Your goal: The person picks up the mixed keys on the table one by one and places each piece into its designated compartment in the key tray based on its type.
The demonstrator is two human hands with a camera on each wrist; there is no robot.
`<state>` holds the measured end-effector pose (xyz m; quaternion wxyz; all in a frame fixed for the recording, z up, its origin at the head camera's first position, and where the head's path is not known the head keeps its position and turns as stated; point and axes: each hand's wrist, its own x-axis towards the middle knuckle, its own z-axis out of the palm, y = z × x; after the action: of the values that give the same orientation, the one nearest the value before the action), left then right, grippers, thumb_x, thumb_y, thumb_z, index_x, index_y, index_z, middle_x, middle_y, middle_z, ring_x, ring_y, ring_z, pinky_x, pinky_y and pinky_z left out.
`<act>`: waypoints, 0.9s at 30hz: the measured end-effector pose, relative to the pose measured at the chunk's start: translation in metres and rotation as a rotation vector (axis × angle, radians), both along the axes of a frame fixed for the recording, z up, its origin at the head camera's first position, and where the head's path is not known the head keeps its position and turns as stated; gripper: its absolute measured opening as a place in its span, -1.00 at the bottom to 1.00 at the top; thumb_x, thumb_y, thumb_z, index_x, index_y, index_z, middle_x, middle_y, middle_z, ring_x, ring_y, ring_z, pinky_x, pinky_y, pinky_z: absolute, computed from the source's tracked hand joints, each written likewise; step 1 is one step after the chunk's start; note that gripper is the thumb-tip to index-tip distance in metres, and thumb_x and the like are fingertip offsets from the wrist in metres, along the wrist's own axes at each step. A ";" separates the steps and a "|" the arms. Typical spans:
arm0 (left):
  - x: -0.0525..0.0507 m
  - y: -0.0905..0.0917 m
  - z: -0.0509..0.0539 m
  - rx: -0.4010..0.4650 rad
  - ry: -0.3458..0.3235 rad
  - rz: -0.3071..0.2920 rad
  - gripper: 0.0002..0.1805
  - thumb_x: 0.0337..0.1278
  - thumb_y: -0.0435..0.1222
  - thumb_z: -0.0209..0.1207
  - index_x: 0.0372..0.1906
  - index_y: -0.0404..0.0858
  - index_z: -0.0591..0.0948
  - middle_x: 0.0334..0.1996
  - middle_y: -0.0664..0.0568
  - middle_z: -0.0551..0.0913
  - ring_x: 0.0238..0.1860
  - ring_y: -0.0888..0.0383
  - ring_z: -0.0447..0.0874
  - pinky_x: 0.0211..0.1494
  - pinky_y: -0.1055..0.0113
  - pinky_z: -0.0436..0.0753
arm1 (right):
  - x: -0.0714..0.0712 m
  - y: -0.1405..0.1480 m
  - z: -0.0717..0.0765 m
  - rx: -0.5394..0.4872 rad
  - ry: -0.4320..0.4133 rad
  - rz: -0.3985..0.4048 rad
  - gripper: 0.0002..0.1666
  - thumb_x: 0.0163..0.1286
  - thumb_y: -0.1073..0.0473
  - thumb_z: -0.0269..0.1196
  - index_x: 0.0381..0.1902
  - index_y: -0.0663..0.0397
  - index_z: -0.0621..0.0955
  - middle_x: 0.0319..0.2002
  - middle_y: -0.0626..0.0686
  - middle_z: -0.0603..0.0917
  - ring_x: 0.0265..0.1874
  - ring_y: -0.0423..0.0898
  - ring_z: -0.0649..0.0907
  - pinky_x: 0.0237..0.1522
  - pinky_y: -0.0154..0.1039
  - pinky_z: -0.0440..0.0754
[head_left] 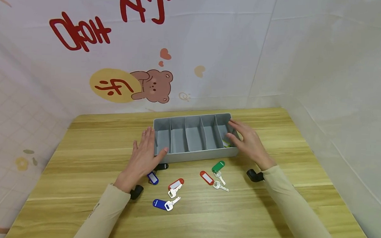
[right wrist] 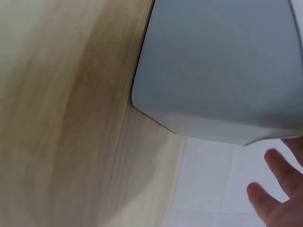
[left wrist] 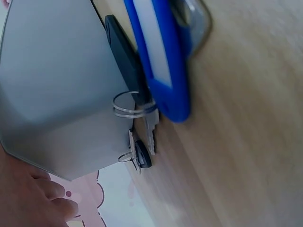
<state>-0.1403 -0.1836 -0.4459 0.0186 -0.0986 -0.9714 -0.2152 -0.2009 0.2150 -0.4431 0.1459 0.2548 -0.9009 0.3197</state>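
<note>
A grey tray with several compartments point(head_left: 195, 155) point(left wrist: 61, 90) point(right wrist: 218, 66) lies across the table. Along its left end rests my left hand point(head_left: 142, 157) point(left wrist: 35, 198), fingers straight, thumb over the front rim. My right hand point(head_left: 251, 144) point(right wrist: 284, 194) is at the right end, fingers spread and slightly bent, thumb over the end compartment, where a yellow-edged tag point(head_left: 226, 143) lies. In front of the tray are a black tag point(head_left: 161, 166) point(left wrist: 124, 56), blue tags point(head_left: 152, 178) point(left wrist: 163, 66) point(head_left: 160, 204), red tags point(head_left: 176, 184) point(head_left: 206, 177) and a green tag point(head_left: 218, 166), with keys.
Light wood table point(head_left: 206, 217) point(right wrist: 57, 142) beneath everything, its back edge against a white printed cloth point(head_left: 224, 64). Two black objects, seemingly wrist camera parts, show beside the left wrist point(head_left: 137, 192) and the right wrist point(head_left: 255, 175).
</note>
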 end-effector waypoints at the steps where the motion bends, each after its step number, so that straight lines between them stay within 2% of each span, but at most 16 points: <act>1: 0.000 0.000 0.000 -0.003 -0.001 0.002 0.08 0.46 0.25 0.00 0.65 -0.44 -0.11 0.66 -0.31 -0.17 0.65 -0.28 -0.23 0.48 -0.49 -0.10 | 0.003 0.002 0.001 -0.002 -0.014 -0.001 -0.35 0.48 0.08 0.34 0.41 0.27 0.51 0.45 0.25 0.46 0.46 0.26 0.40 0.40 0.28 0.32; 5: -0.001 0.000 -0.002 -0.011 -0.005 0.006 0.09 0.45 0.25 0.01 0.65 -0.43 -0.10 0.66 -0.30 -0.17 0.65 -0.27 -0.24 0.47 -0.50 -0.10 | 0.015 0.008 0.004 -0.008 -0.053 -0.002 -0.27 0.55 -0.05 0.24 0.52 0.20 0.40 0.56 0.22 0.31 0.57 0.21 0.22 0.49 0.26 0.18; 9: -0.001 0.000 -0.002 -0.014 -0.008 0.003 0.08 0.46 0.24 0.01 0.64 -0.44 -0.10 0.66 -0.30 -0.18 0.65 -0.28 -0.24 0.47 -0.50 -0.11 | 0.030 0.012 0.009 0.007 -0.053 0.007 -0.24 0.56 -0.06 0.23 0.56 0.16 0.36 0.59 0.17 0.25 0.60 0.17 0.15 0.53 0.21 0.12; 22: 0.000 0.000 0.001 -0.008 -0.020 -0.006 0.10 0.46 0.29 -0.03 0.65 -0.43 -0.13 0.67 -0.25 -0.26 0.65 -0.21 -0.39 0.47 -0.51 -0.12 | 0.076 0.010 0.013 0.085 -0.001 0.098 -0.17 0.47 -0.02 0.33 0.58 0.10 0.34 0.60 0.12 0.24 0.62 0.14 0.10 0.52 0.26 0.13; 27: 0.001 0.000 0.000 -0.011 -0.017 -0.005 0.09 0.47 0.27 -0.03 0.64 -0.44 -0.13 0.67 -0.24 -0.27 0.65 -0.22 -0.39 0.47 -0.51 -0.12 | 0.088 0.006 0.012 0.100 0.042 0.145 -0.13 0.37 0.05 0.41 0.55 0.13 0.37 0.59 0.13 0.27 0.59 0.20 0.16 0.55 0.13 0.12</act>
<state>-0.1389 -0.1834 -0.4455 0.0095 -0.0993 -0.9724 -0.2110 -0.1126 0.2214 -0.4307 0.1284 0.3329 -0.8917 0.2784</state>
